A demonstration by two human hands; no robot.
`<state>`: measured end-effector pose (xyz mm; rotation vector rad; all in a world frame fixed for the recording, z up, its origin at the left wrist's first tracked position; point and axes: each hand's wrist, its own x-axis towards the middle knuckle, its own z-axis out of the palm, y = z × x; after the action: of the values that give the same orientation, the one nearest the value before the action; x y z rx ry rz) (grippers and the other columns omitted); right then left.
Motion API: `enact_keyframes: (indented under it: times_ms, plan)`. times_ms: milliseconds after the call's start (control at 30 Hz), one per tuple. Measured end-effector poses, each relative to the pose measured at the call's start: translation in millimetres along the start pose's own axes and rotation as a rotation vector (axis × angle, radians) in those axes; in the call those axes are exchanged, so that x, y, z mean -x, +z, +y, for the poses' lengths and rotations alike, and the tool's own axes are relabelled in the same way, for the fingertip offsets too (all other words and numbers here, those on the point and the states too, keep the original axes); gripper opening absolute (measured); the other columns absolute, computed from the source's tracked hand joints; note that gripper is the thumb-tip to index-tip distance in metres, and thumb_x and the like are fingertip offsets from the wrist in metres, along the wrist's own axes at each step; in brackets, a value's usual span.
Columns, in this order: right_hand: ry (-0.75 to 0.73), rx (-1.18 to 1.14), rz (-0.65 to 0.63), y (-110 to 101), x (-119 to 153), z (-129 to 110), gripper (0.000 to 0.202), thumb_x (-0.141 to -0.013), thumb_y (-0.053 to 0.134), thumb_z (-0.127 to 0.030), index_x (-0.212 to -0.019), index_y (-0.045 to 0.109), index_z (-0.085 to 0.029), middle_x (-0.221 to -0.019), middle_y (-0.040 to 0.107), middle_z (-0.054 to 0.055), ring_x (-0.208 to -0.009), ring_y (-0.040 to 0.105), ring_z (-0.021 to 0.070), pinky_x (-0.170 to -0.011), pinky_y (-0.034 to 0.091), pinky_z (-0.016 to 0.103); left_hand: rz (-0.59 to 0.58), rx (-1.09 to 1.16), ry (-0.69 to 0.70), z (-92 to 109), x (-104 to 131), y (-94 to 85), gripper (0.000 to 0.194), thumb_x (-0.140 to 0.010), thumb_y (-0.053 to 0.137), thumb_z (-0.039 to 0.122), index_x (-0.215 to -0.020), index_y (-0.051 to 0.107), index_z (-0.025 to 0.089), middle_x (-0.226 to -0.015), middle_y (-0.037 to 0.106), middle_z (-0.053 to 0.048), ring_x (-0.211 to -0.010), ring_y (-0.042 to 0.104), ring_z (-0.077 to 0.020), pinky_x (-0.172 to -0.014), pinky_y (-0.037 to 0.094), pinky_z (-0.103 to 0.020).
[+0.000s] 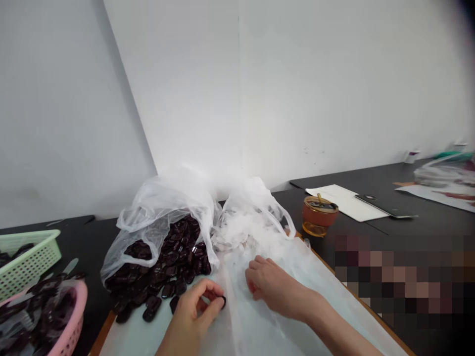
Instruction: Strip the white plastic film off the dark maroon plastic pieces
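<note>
Many dark, glossy flat pieces (178,247) spill from an open clear plastic bag (148,198) onto a pale sheet (237,316). At the front of this pile, my left hand (196,311) pinches one small dark piece (222,302) between thumb and fingertips. My right hand (274,289) hovers over or rests on the sheet to the right, its fingers curled together; whether they hold anything is hidden. Just beyond it lies a second plastic bag (256,207) with whitish, translucent contents.
At left stand a green basket (50,247) and a pink basket (79,306) with dark pieces. An amber bowl (319,215), a white sheet (349,202) and a dark phone-like object (384,206) lie at right. A pixelated area covers the lower right.
</note>
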<state>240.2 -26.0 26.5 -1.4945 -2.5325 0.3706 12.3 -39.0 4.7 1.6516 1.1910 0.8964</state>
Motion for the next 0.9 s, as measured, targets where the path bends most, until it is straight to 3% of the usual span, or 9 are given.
enact_keyframes:
  times_ms: [100, 167, 300, 400, 500, 600, 700, 800, 900]
  plan:
    - [0.011, -0.022, -0.007, 1.7, -0.5, 0.7, 0.021, -0.069, 0.060, -0.002, -0.085, 0.062, -0.016, -0.082, 0.067, 0.006, -0.084, 0.055, 0.0212, -0.073, 0.035, 0.031, -0.022, -0.095, 0.026, 0.4, 0.8, 0.3, 0.011, -0.083, 0.057, 0.026, -0.086, 0.067, 0.022, -0.083, 0.066, -0.002, -0.074, 0.059, -0.0193, -0.070, 0.045, -0.030]
    - [0.013, -0.031, -0.003, 1.7, -0.6, -2.3, 0.017, -0.069, 0.059, -0.002, -0.079, 0.062, -0.017, -0.080, 0.067, 0.005, -0.085, 0.055, 0.0207, -0.073, 0.035, 0.031, -0.015, -0.118, 0.015, 2.0, 1.4, 0.6, 0.013, -0.082, 0.058, 0.026, -0.091, 0.067, 0.023, -0.085, 0.065, -0.003, -0.073, 0.058, -0.0190, -0.071, 0.046, -0.030]
    - [-0.088, -0.155, 0.065, 0.8, 0.2, -17.5, 0.015, -0.074, 0.056, -0.003, -0.074, 0.060, -0.018, -0.083, 0.066, 0.002, -0.092, 0.054, 0.0187, -0.078, 0.036, 0.028, 0.014, -0.075, 0.057, 1.5, 1.3, 2.8, 0.030, -0.075, 0.066, 0.020, -0.104, 0.068, 0.026, -0.100, 0.066, -0.004, -0.073, 0.060, -0.0181, -0.072, 0.049, -0.029]
    - [-0.123, -0.318, 0.115, 1.0, 0.7, -28.7, 0.017, -0.078, 0.051, -0.005, -0.082, 0.058, -0.019, -0.085, 0.064, 0.001, -0.084, 0.055, 0.0150, -0.073, 0.038, 0.024, -0.040, 0.015, 0.075, -0.1, -0.8, 1.9, 0.013, -0.077, 0.064, 0.020, -0.086, 0.073, 0.023, -0.081, 0.069, -0.003, -0.068, 0.061, -0.0181, -0.064, 0.049, -0.027]
    - [-0.060, -0.520, 0.096, 0.4, -0.5, -32.9, 0.016, -0.080, 0.046, -0.005, -0.083, 0.053, -0.020, -0.074, 0.059, -0.003, -0.065, 0.052, 0.0106, -0.060, 0.037, 0.020, 0.018, 0.124, 0.022, 2.0, -3.1, -2.8, 0.009, -0.077, 0.066, 0.024, -0.072, 0.072, 0.020, -0.063, 0.066, 0.000, -0.059, 0.059, -0.0164, -0.060, 0.048, -0.026]
    - [0.000, -0.713, 0.083, -0.7, -3.0, -34.5, 0.016, -0.079, 0.044, -0.006, -0.080, 0.051, -0.020, -0.064, 0.053, -0.006, -0.052, 0.046, 0.0071, -0.050, 0.033, 0.017, 0.115, 0.282, -0.019, 6.3, -3.6, -6.2, 0.013, -0.073, 0.072, 0.031, -0.078, 0.072, 0.020, -0.067, 0.068, -0.002, -0.061, 0.061, -0.0169, -0.060, 0.050, -0.026]
    - [0.002, -0.793, 0.139, 0.8, -5.1, -38.6, 0.013, -0.079, 0.048, -0.007, -0.077, 0.054, -0.019, -0.060, 0.051, -0.007, -0.050, 0.043, 0.0057, -0.049, 0.033, 0.016, 0.049, 0.379, -0.047, 8.3, -2.2, -4.1, 0.023, -0.070, 0.075, 0.036, -0.086, 0.072, 0.019, -0.073, 0.069, -0.003, -0.061, 0.061, -0.0167, -0.055, 0.050, -0.026]
    - [0.013, -0.931, 0.129, 6.9, -7.9, -41.9, 0.007, -0.078, 0.053, -0.012, -0.077, 0.056, -0.019, -0.060, 0.052, -0.007, -0.048, 0.044, 0.0057, -0.044, 0.034, 0.016, -0.014, 0.317, -0.066, 7.2, -1.2, -0.1, 0.016, -0.074, 0.072, 0.032, -0.080, 0.073, 0.017, -0.061, 0.066, -0.001, -0.055, 0.059, -0.0146, -0.054, 0.048, -0.024]
    - [0.023, -1.112, 0.079, 15.2, -11.9, -39.7, 0.011, -0.077, 0.058, -0.018, -0.088, 0.059, -0.018, -0.062, 0.054, -0.007, -0.045, 0.048, 0.0070, -0.039, 0.039, 0.016, 0.046, 0.248, -0.054, 5.3, -2.1, 1.0, 0.015, -0.077, 0.069, 0.031, -0.075, 0.073, 0.017, -0.056, 0.066, -0.001, -0.054, 0.060, -0.0148, -0.056, 0.049, -0.025]
